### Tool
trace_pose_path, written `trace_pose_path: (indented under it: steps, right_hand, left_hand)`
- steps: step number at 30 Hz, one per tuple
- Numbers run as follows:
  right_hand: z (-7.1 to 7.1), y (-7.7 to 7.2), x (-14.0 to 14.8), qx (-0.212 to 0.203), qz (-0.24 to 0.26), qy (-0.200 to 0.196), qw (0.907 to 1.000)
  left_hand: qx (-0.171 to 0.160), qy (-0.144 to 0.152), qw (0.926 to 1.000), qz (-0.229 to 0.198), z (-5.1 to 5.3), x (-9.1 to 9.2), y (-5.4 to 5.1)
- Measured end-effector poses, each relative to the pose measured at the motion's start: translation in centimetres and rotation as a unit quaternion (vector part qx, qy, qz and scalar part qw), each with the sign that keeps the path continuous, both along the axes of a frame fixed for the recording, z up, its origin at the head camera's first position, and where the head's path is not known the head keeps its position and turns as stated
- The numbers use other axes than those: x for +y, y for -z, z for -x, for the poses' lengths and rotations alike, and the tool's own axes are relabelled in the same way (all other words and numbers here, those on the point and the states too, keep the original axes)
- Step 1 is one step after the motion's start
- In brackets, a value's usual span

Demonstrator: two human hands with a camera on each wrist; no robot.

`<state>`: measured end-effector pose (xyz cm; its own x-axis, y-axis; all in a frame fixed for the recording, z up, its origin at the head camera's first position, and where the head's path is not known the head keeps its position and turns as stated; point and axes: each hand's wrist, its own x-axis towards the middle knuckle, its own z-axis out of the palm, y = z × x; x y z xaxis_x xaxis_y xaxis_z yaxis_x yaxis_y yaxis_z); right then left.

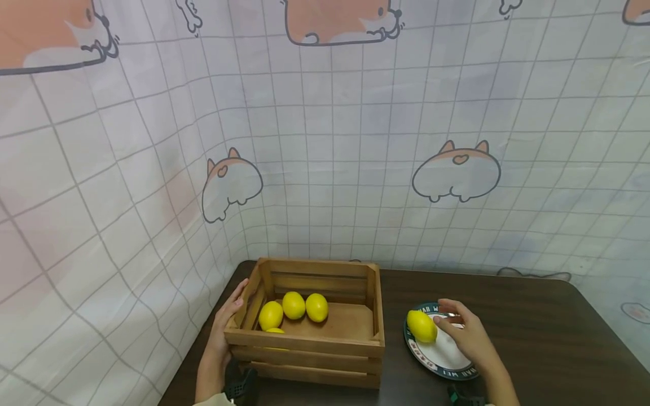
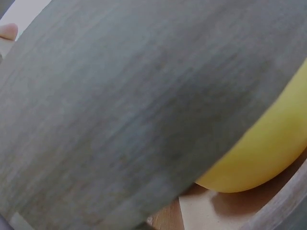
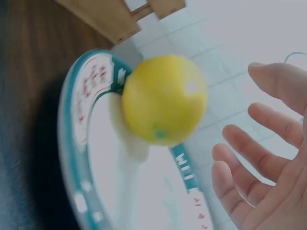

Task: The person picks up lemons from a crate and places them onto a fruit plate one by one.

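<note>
A wooden slatted crate (image 1: 304, 357) stands on the dark table, holding several yellow lemons (image 1: 294, 305). My left hand (image 1: 221, 327) rests against the crate's left side, fingers along the outer wall. On a white plate with a dark green rim (image 1: 447, 373), right of the crate, lies one lemon (image 1: 421, 326). My right hand (image 1: 469, 338) is over the plate's right part, fingers apart and slightly bent, holding nothing. A gap separates that hand (image 3: 268, 158) from the lemon (image 3: 164, 100) in the right wrist view. Crate wood (image 2: 120, 96) and part of a lemon (image 2: 268, 148) fill the left wrist view.
The dark wooden table (image 1: 538, 327) reaches a patterned curtain (image 1: 345, 169) at the back and left. A thin dark cable (image 1: 533, 275) lies along the table's back edge at the right.
</note>
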<state>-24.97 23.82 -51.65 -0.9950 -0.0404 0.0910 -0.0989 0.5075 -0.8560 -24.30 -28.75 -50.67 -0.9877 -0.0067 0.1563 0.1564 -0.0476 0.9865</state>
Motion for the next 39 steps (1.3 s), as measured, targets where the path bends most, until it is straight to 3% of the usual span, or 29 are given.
trace_pose_path:
  steps: [6, 14, 32, 39]
  right_hand:
    - [-0.5, -1.6, -0.4, 0.048, -0.019, 0.009, 0.9986]
    - [-1.1, -2.8, -1.1, 0.098, -0.001, -0.003, 0.9952]
    - [-2.0, -5.7, -4.7, 0.165, 0.068, -0.077, 0.9809]
    - [-2.7, -6.5, -6.7, 0.165, 0.097, -0.102, 0.9763]
  left_hand:
    - [0.002, 0.002, 1.0000, -0.003, 0.0, -0.1, 0.0]
    - [-0.003, -0.001, 1.0000, 0.004, 0.1, 0.0, -0.1]
    - [0.000, -0.004, 1.0000, 0.006, -0.1, -0.2, 0.0]
    - [0.001, -0.003, 1.0000, 0.005, -0.1, 0.0, 0.1]
